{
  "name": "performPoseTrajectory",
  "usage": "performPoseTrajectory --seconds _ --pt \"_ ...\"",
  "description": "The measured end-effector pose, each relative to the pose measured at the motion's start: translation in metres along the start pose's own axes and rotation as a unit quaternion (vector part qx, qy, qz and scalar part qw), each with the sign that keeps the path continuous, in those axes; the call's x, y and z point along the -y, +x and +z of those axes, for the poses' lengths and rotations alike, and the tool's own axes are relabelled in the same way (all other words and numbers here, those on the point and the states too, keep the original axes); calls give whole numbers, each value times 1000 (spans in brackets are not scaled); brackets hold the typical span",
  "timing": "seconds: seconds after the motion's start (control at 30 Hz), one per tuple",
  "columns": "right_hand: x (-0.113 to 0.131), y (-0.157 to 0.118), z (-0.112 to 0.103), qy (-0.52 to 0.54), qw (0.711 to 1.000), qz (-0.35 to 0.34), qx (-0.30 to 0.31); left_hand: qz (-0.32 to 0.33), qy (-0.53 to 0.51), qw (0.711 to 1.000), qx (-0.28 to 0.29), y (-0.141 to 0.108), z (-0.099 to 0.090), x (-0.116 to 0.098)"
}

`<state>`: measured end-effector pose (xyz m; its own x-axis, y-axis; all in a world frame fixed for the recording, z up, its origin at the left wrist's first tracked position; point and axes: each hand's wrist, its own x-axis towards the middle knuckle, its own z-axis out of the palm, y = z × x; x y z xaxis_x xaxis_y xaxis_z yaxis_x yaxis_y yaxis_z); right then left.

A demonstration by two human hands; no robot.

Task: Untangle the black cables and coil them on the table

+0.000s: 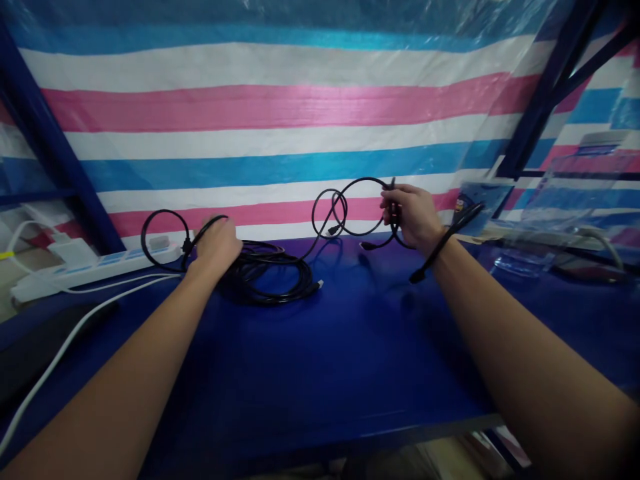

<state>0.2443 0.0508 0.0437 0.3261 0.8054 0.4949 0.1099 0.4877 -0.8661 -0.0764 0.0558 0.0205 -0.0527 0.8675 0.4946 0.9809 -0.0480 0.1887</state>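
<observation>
At the far left, a dark flat object [45,337] is lying on the blue tabletop [340,373], with a white cable [65,343] running across it. Behind it, a white power strip [115,268] is carrying a white adapter [75,255] toward its left end. The left hand [219,243] is reaching in beside the strip's right end; a black loop [161,212] is rising at its left side, but the fingers are hidden, so one cannot tell whether they are gripping or spread. Just right of that hand, a coiled black cable [280,299] is resting on the tabletop, its light-tipped connector [320,285] pointing right. Farther right, the right hand [413,213] is pinching a black cable [367,179] above the tabletop between thumb and fingers; loops are hanging to its left, and a black end is crossing the wrist. Beyond, a printed pouch [477,197] is standing near a clear container [560,193].
</observation>
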Motion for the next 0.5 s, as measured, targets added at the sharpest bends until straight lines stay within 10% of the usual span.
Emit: performPoseTrajectory --seconds 0.17,0.37,0.5 --pt "19 -24 25 64 974 7 217 64 -15 997 48 -5 -1 -37" --pt "24 -42 46 1 941 8 337 75 -137 986 61 -19 -9 -67" --pt "21 -51 54 -66 900 -11 430 19 -559 817 142 -31 -11 -92"
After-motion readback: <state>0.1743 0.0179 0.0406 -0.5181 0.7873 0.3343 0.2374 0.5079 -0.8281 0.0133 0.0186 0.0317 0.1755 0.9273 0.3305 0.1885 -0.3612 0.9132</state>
